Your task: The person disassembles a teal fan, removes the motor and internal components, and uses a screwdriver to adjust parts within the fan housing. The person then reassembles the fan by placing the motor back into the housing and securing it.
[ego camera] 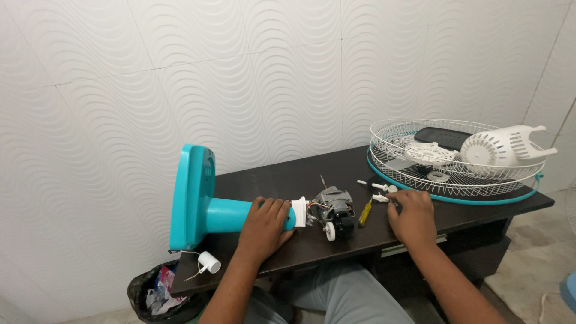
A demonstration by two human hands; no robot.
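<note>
Left hand wraps its fingers around the teal fan stand, lying across the dark worktop. Right hand, fingers curled, touches small white parts beside the yellow screwdriver.

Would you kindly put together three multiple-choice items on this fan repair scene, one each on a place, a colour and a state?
1. Where does the wire fan guard lie?
A. at the table's right end
B. on the floor
C. over the bin

2. What colour is the fan stand?
A. red
B. turquoise
C. black

3. What is the left hand doing?
A. hanging free
B. gripping the stand's neck
C. holding the yellow screwdriver

Key: 1 A, the guard rests on the tabletop's right end; 2 B, base and neck are turquoise; 3 B, its fingers wrap the neck beside the bare motor, while the right hand touches small white parts on the table.
</note>
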